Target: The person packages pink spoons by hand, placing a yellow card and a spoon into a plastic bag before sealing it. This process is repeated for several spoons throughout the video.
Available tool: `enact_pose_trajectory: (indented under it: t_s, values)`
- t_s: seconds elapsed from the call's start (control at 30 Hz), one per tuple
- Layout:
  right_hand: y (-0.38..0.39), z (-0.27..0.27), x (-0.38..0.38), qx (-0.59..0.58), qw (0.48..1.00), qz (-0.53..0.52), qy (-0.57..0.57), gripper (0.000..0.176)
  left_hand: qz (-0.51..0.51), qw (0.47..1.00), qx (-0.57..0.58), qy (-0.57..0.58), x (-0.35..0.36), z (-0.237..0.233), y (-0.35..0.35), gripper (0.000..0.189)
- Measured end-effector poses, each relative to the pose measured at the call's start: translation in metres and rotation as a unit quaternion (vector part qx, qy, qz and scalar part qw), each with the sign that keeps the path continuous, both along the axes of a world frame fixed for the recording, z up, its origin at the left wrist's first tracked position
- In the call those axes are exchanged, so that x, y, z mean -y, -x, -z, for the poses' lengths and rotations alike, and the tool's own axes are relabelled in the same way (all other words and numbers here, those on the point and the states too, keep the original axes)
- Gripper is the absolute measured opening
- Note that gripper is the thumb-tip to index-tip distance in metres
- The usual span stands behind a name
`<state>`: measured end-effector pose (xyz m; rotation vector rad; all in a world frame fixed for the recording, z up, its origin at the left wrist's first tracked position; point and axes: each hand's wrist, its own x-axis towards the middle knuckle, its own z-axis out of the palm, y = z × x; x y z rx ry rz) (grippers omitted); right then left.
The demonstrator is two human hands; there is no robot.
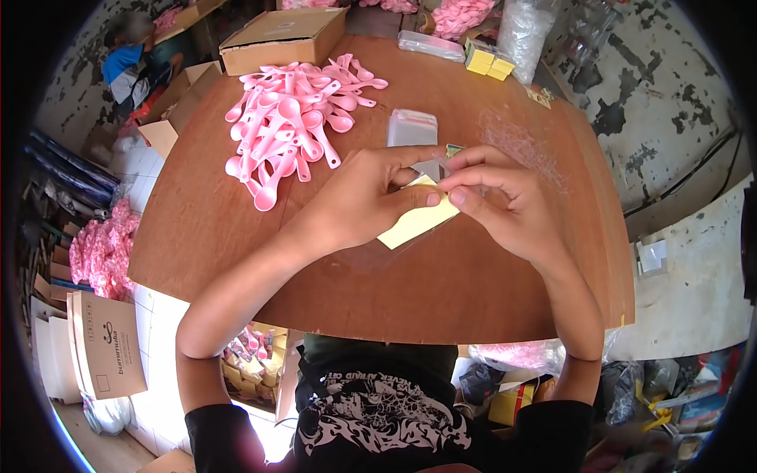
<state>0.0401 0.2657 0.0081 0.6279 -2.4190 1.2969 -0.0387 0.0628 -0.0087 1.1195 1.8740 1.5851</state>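
Over the middle of the table, my left hand (pixel 355 193) grips a pale yellow card (pixel 414 217) between thumb and fingers. Clear plastic shows along the card's lower edge, so it seems to sit in a thin clear bag. My right hand (pixel 505 193) is closed in a pinch at the card's upper right corner, on what looks like the clear bag's edge. The fingers partly hide that spot. Just beyond my hands lies a stack of clear plastic bags (pixel 412 128). A heap of pink plastic spoons (pixel 288 118) is spread to the left.
Thin clear strips (pixel 520 146) lie tangled on the right of the wooden table (pixel 315 292). At the back are a cardboard box (pixel 284 38), a clear plastic pack (pixel 431 46) and yellow card stacks (pixel 489 59). Another person (pixel 130 63) sits at the far left.
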Motion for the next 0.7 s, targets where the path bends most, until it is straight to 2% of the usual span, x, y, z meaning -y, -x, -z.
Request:
enact_pose_trajectory:
  t_s: [0.07,0.13,0.3,0.33,0.37,0.5,0.57,0.7]
  values:
    - [-0.001,0.003,0.002,0.028,0.999,-0.022,0.035,0.016,-0.022,0.998,-0.06,-0.013,-0.003,0.0,-0.001,0.048]
    - [-0.005,-0.001,0.003,0.146,0.983,-0.025,0.107,0.021,-0.021,0.997,-0.069,-0.014,-0.005,0.0,-0.001,0.043]
    - [-0.005,-0.007,-0.002,0.254,0.964,-0.061,0.045,0.02,-0.025,0.997,-0.07,-0.007,-0.01,-0.003,-0.007,0.032]
    - [-0.005,-0.007,-0.001,0.281,0.957,-0.072,0.021,0.017,-0.023,0.993,-0.101,-0.048,-0.012,0.002,-0.005,0.031]
    - [-0.005,-0.006,0.0,0.282,0.956,-0.073,0.021,0.017,-0.021,0.987,-0.132,-0.089,-0.013,0.006,-0.004,0.031]
    - [-0.002,-0.002,0.004,0.322,0.943,-0.077,0.047,0.016,-0.014,0.987,-0.122,-0.106,-0.011,0.008,-0.005,0.029]
    - [0.002,0.005,0.005,0.334,0.937,-0.088,0.053,0.017,-0.017,0.98,-0.168,-0.104,-0.005,0.01,-0.004,0.029]
    - [0.007,0.018,0.012,0.326,0.936,-0.108,0.079,0.017,0.002,0.987,-0.116,-0.108,0.003,0.021,-0.001,0.03]
